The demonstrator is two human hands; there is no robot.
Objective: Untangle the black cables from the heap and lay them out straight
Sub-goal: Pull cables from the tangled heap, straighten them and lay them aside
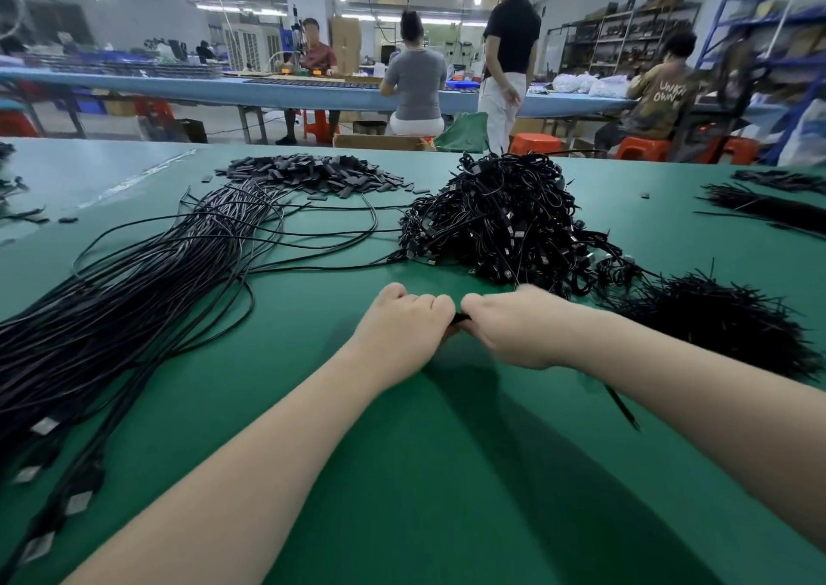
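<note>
Left hand (pixel 402 323) and right hand (pixel 509 325) grip a sideways black cable (pixel 457 317).

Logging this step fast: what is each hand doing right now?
Left hand: fingers curled, gripping a small black cable between the fists.
Right hand: fingers curled, gripping the same cable.
</note>
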